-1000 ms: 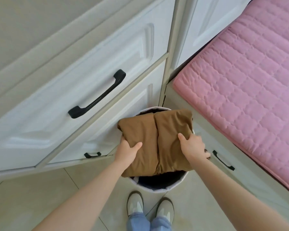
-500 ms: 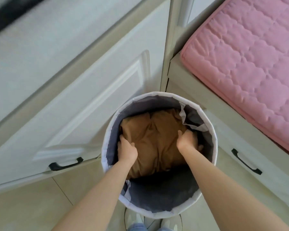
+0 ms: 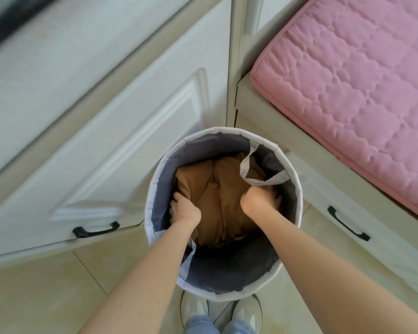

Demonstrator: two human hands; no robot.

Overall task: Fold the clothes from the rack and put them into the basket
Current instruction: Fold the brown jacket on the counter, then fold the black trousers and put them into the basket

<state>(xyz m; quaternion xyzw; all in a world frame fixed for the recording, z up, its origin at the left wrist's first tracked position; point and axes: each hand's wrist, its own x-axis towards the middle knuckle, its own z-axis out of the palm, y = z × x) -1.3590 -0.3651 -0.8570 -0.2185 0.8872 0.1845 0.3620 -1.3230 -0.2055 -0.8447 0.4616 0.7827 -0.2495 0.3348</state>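
A folded brown garment (image 3: 217, 196) lies deep inside the round basket (image 3: 227, 280), which has a white rim and a dark grey lining. Both my arms reach down into it. My left hand (image 3: 182, 209) grips the garment's left edge, fingers curled under the cloth. My right hand (image 3: 258, 201) grips the right edge, its fingertips hidden below the fabric. A grey strap handle (image 3: 263, 180) of the basket loops over the garment by my right hand.
The basket stands on a tiled floor in a corner. White drawers with a black handle (image 3: 95, 231) are on the left. A bench with a pink quilted cushion (image 3: 362, 92) and a drawer handle (image 3: 348, 225) is on the right. My shoes (image 3: 217, 309) are just below the basket.
A second ago the garment was held above the basket's rim. Both hands have since lowered it down inside, and my head has leaned in closer over the basket.
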